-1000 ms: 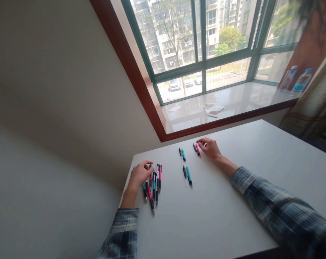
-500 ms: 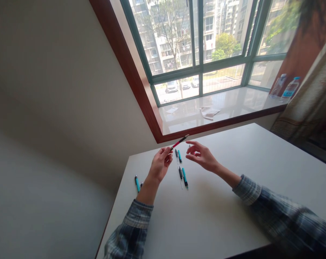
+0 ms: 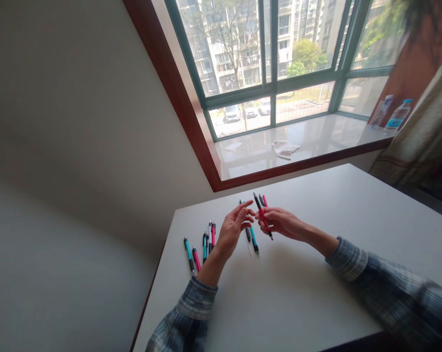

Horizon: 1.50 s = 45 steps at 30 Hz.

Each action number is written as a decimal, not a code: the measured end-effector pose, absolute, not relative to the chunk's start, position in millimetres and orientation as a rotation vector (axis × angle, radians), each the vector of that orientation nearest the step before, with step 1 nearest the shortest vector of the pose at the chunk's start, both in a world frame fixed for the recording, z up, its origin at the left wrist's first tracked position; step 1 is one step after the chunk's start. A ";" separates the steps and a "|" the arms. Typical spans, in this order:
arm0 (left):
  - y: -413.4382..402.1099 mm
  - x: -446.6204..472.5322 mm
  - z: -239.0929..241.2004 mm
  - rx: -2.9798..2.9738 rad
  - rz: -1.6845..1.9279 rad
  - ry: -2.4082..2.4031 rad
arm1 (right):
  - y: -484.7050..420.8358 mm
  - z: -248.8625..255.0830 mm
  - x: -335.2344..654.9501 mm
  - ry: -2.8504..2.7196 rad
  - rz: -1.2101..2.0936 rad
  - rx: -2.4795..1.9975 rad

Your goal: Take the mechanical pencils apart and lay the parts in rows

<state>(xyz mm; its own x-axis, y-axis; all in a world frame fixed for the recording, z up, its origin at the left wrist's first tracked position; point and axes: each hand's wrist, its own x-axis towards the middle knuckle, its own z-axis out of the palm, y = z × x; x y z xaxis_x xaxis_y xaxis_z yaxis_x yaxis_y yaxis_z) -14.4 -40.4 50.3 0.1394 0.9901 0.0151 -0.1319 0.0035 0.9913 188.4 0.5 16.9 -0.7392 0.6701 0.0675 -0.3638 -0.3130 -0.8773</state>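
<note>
The right hand (image 3: 284,222) pinches a red-and-black pen (image 3: 266,227) between the thumb and fingers, gripping it near the middle of its length, so that the pen sits at the fingertips, on the side of the hand that faces the other one. It is held at a slant, with its grey tip pointing up and away toward the window (image 3: 274,88) and its other end reaching down past the fingers. The left hand (image 3: 232,231) is just beside it, palm turned toward the pen, fingers parted and loosely bent, holding nothing that can be seen; whether a fingertip brushes the pen, I cannot tell. Just beyond the pen, a black piece (image 3: 262,199) and a pink piece (image 3: 265,200) lie side by side on the white table (image 3: 297,293). Between the hands and partly hidden by the left one, a blue barrel (image 3: 254,239) lies next to a dark piece (image 3: 247,234), with a thin pale rod (image 3: 249,249) near them. On the far side of the left hand from the held pen, a loose group of whole pens, among them a blue pen (image 3: 188,254) and a pink pen (image 3: 213,233), is partly covered by the left forearm
</note>
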 end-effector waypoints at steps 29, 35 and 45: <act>-35.3 -19.6 43.4 0.963 1.307 0.768 | -14.7 8.6 170.1 -1.214 2.087 -0.519; -32.5 -20.5 39.0 1.017 1.356 0.848 | -12.2 5.3 168.2 -1.342 1.940 -0.588; -31.2 -19.5 35.3 1.089 1.384 0.987 | -6.9 4.9 169.7 -1.485 1.656 -0.742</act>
